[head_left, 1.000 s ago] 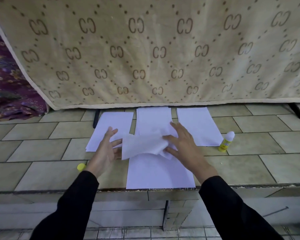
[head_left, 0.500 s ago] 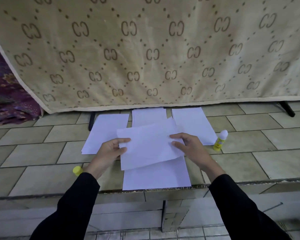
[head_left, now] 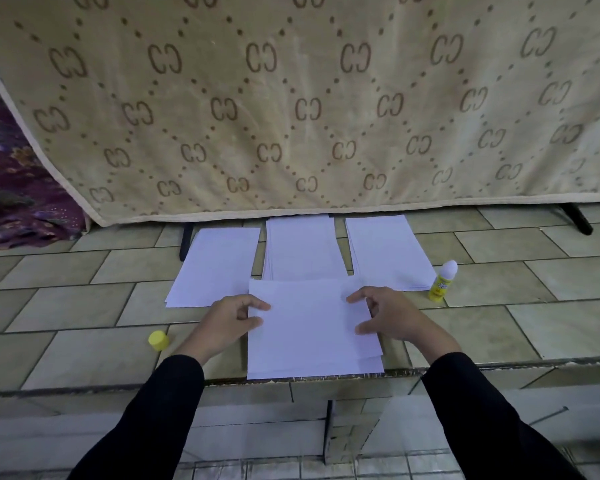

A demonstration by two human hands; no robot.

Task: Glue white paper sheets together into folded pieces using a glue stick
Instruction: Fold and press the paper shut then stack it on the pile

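**Step in hand (judged):** seating the top sheet (head_left: 309,323) square on the lower sheet (head_left: 371,368), which lies at the near edge of the worktop (head_left: 84,306), about mid-width. The match is not yet made: the lower sheet shows as a strip along the near and right sides. To do this well, the corners should be matched before any pressure, since glued paper will likely not slide once seated. The sheet should then be smoothed outward from the middle to avoid wrinkles. Whether glue is already on the lower sheet cannot be told.

**Hands:** well apart, one at each side edge of the top sheet.
- The left hand (head_left: 227,317) holds the left edge with curled fingers, forefinger and thumb tips on the upper face.
- The right hand (head_left: 392,315) holds the right edge likewise, with forefinger and thumb spread wider.
- Any fingers beneath the sheet are hidden.

**Beyond:**
- A yellow cap (head_left: 158,340) lies left of the left hand.
- The glue stick (head_left: 442,280) stands upright to the right, white tip showing, just beside the right paper pile (head_left: 385,251).
- The middle pile (head_left: 303,251) and left pile (head_left: 219,265) lie alongside, toward the far edge.
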